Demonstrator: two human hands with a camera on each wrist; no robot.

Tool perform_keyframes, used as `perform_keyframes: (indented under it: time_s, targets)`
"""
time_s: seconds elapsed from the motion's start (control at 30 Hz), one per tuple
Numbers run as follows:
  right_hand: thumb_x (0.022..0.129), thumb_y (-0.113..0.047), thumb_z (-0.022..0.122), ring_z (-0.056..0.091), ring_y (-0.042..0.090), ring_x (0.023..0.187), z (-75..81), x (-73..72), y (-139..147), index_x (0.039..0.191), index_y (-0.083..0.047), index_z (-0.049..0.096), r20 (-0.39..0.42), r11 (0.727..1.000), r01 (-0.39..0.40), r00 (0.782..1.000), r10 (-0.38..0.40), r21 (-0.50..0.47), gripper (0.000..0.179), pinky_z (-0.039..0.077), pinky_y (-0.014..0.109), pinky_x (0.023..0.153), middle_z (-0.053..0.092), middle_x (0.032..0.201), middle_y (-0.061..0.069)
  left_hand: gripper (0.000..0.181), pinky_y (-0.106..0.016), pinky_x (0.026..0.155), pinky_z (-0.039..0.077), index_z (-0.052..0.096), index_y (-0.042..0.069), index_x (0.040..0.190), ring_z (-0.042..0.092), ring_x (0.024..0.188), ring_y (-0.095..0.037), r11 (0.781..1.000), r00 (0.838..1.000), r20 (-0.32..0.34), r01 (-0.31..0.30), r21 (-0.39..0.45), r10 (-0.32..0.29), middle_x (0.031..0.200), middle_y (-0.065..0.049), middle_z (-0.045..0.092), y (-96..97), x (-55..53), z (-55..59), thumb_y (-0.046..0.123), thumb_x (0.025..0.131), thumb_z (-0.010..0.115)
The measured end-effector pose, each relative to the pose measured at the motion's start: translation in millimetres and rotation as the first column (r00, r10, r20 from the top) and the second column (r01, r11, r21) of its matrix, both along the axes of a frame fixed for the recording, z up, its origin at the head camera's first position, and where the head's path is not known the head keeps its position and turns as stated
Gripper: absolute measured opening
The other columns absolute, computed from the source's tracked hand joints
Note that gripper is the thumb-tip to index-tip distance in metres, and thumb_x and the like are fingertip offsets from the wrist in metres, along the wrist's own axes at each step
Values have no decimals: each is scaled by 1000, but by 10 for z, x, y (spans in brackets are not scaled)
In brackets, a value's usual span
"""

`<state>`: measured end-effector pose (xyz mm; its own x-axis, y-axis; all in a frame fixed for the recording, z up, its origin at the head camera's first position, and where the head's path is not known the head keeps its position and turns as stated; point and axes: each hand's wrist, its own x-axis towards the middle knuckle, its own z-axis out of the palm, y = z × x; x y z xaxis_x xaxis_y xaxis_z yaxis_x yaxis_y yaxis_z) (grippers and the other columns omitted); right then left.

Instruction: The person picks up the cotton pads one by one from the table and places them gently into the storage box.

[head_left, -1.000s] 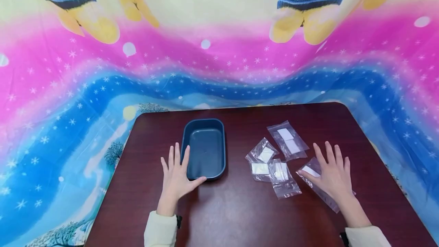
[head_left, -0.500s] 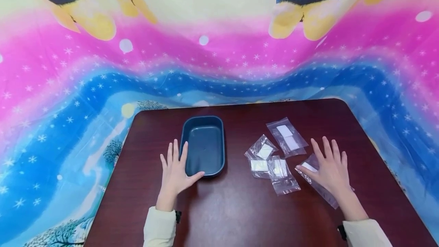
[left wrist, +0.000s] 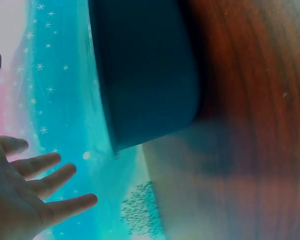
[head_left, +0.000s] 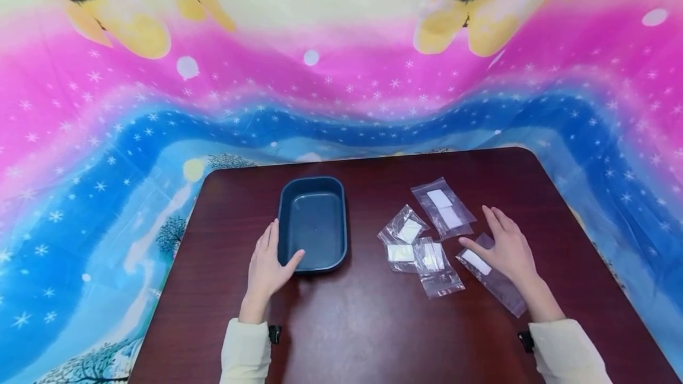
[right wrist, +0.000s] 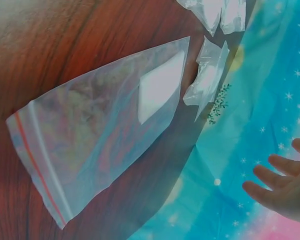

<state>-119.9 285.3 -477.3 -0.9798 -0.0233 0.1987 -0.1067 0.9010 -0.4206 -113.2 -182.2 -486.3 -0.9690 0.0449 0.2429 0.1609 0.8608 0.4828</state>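
My left hand [head_left: 267, 271] hovers at the near left corner of a dark blue-grey plastic tub [head_left: 315, 268], fingers straight and thumb spread toward its rim. In the left wrist view the tub's side wall [left wrist: 145, 75] stands apart from the fingers. My right hand [head_left: 509, 253] is held with fingers extended over a clear zip bag [head_left: 501, 292] that has a white piece inside. That bag lies flat in the right wrist view, its red seal line [right wrist: 37, 170] showing, and the hand is off to one side of it. Neither hand grips anything.
Several more clear bags with white pieces lie left of the right hand: one bag [head_left: 444, 209] farther back, one bag [head_left: 404, 227] at the left, another bag [head_left: 437, 271] nearer. They rest on a dark red-brown table [head_left: 352, 330]. A printed cloth [head_left: 341, 93] hangs behind its far edge.
The fingers of both hands have drawn closer together from a wide spread. The left hand has turned a little more edge-on beside the tub. The bags and tub keep their places on the table.
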Motion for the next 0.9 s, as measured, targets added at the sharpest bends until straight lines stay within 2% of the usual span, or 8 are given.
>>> perform_keyframes:
  time_s: [0.13, 0.3, 0.53, 0.63, 0.7, 0.83, 0.87, 0.9]
  targets:
    - [76, -51, 67, 31, 50, 118, -13, -68, -17, 143, -1, 24, 46, 999, 8, 999, -6, -43, 94, 29, 68, 88, 31, 135, 31, 79, -57, 95, 35, 20, 4, 145, 33, 124, -39, 996, 996, 85, -47, 75, 41, 141, -22, 30, -12, -2, -60, 37, 85, 60]
    - [78, -52, 64, 30, 50, 119, -27, -117, -38, 143, -1, 24, 94, 997, 14, 996, -7, -75, 91, 28, 69, 89, 30, 136, 31, 76, -57, 97, 33, 19, 1, 144, 33, 124, -41, 983, 983, 173, -86, 165, 57, 141, -25, 28, -30, -21, -170, 33, 88, 58]
    - [79, -51, 63, 32, 50, 118, -65, -170, -56, 141, 0, 27, 105, 996, 14, 994, -4, -93, 88, 29, 68, 90, 32, 135, 32, 71, -55, 100, 29, 25, -8, 139, 32, 123, -45, 950, 976, 209, -124, 287, 64, 137, -31, 32, -76, -62, -351, 24, 87, 59]
    - [79, -51, 63, 32, 51, 118, -78, -195, -68, 141, 0, 27, 107, 995, 10, 994, 0, -100, 88, 29, 67, 90, 32, 135, 32, 68, -52, 100, 30, 26, -10, 138, 34, 123, -43, 931, 967, 243, -157, 330, 77, 136, -32, 33, -92, -77, -417, 20, 86, 59]
    - [79, -50, 63, 32, 51, 118, -84, -216, -76, 141, 1, 28, 107, 994, 7, 994, 5, -109, 87, 29, 67, 90, 32, 135, 32, 67, -50, 96, 37, 25, -8, 139, 42, 117, -41, 899, 952, 295, -197, 390, 81, 135, -32, 34, -92, -73, -448, 18, 87, 59]
    - [80, -47, 64, 31, 51, 119, -90, -270, -105, 140, 1, 29, 116, 991, 1, 993, 14, -131, 85, 28, 66, 91, 32, 135, 33, 66, -42, 72, 53, 22, -4, 142, 58, 95, -36, 808, 921, 382, -280, 518, 75, 131, -34, 37, -91, -68, -488, 11, 88, 57]
    - [80, -47, 64, 31, 51, 119, -92, -285, -115, 140, 1, 29, 119, 990, 1, 993, 16, -139, 85, 28, 66, 91, 32, 135, 33, 65, -40, 65, 55, 22, -3, 142, 60, 88, -36, 783, 917, 392, -294, 548, 70, 130, -34, 39, -90, -66, -495, 9, 88, 57]
    - [80, -46, 65, 31, 50, 119, -93, -300, -127, 140, 1, 29, 121, 989, -1, 993, 19, -150, 84, 28, 66, 92, 32, 135, 33, 63, -38, 62, 55, 24, -2, 142, 59, 89, -35, 762, 915, 398, -304, 572, 66, 129, -34, 40, -89, -70, -505, 6, 88, 56]
